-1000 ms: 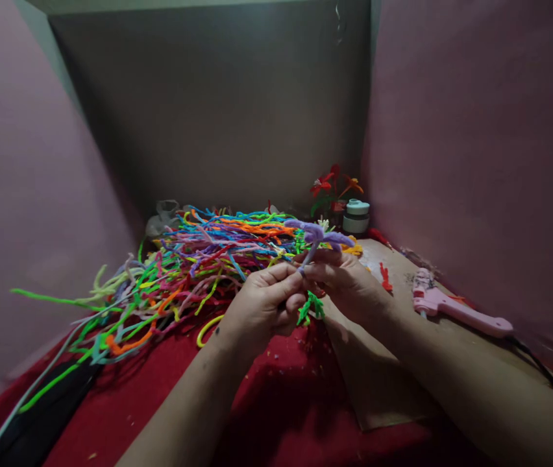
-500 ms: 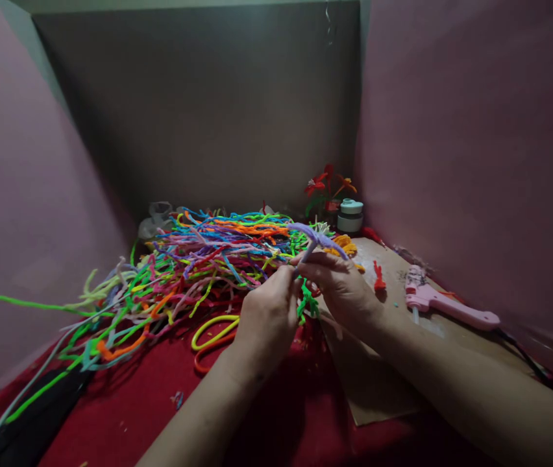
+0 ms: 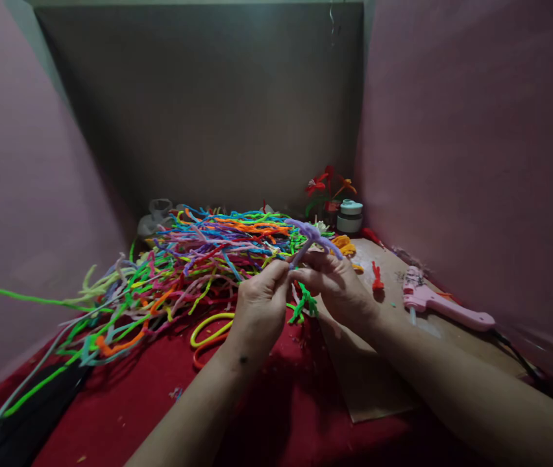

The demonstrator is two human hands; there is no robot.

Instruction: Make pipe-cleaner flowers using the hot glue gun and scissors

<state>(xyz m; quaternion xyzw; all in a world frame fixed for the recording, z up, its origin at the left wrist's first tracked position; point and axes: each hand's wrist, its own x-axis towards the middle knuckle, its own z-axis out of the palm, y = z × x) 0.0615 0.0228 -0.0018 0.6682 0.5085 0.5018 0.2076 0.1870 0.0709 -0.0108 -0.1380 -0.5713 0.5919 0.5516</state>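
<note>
A purple pipe cleaner (image 3: 311, 231), bent and twisted into a branching shape, rises between my two hands. My left hand (image 3: 265, 297) pinches its lower end, thumb on top. My right hand (image 3: 337, 282) has its fingers closed on the same piece from the other side, and the fingertips of both hands nearly meet. One purple end curves out over my right fingers. Just below the hands a green twisted pipe cleaner piece (image 3: 306, 305) lies on the red cloth (image 3: 159, 415). Behind them spreads a big heap of many-coloured pipe cleaners (image 3: 228, 240).
On the right, a pink glue gun (image 3: 444, 306) rests on a cardboard sheet (image 3: 374, 389), near a small red piece (image 3: 377, 277). Red flowers (image 3: 328, 181) and a pale-lidded jar (image 3: 350, 217) stand behind. Yellow and red loops (image 3: 211, 331) lie beside my left wrist.
Both hands have shifted slightly left with the purple pipe cleaner, and its twisted top has turned a little. More of the green piece shows beneath them.
</note>
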